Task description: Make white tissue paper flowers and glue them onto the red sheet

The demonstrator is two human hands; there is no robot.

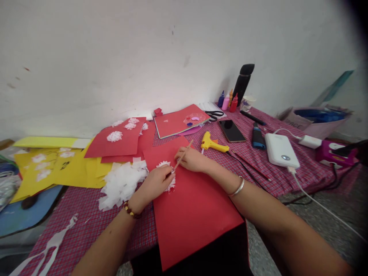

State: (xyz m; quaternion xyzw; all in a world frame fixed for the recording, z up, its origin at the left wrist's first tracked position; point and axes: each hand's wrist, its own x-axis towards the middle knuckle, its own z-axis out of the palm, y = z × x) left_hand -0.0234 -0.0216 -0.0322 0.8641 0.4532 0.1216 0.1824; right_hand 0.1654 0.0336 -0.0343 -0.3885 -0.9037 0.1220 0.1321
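A thin wooden stick (184,155) slants between the fingers of my right hand (191,159), which is closed around it. At its lower end the fingers of my left hand (158,182) are pinched together, with a small bit of white paper at the tips. Beneath both hands lies a large red paper sheet (198,214) that overhangs the front table edge. A ruffled white paper flower (171,184) is on this sheet, partly covered by my left hand. Just left of that hand is a heap of white paper pieces (123,184).
A yellow glue gun (212,143), a phone (231,130), a red pencil (253,166) and a white power bank (281,150) lie to the right. Scissors (214,114) and paint bottles (225,102) are behind. Red sheets with white flowers (126,143) and yellow sheets (74,168) lie left.
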